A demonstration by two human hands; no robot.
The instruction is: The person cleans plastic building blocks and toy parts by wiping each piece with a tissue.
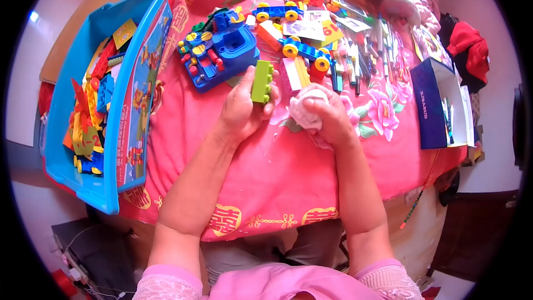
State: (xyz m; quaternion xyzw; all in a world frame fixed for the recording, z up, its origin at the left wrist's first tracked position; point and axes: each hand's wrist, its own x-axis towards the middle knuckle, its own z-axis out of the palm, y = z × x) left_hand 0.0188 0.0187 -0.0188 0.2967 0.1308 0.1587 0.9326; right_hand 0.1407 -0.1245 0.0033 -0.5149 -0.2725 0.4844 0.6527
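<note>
My left hand [242,105] holds a lime-green toy building brick [261,81] on end, its studs facing right. My right hand [332,112] is closed around a crumpled white cloth or tissue [306,109], a short way to the right of the brick. Just beyond my hands lies a block of white, yellow and pink bricks [296,74]. A blue toy base [230,50] with small coloured parts sits past my left hand. Two blue toy car chassis with yellow wheels are farther back, the nearer chassis [306,50] beyond my right hand.
On the left stands a large blue tub [119,133] with loose toy pieces inside. Several pens and markers [383,39] are spread at the back right. A dark blue box [433,103] holding pens sits at the right edge of the red flowered cloth [277,172].
</note>
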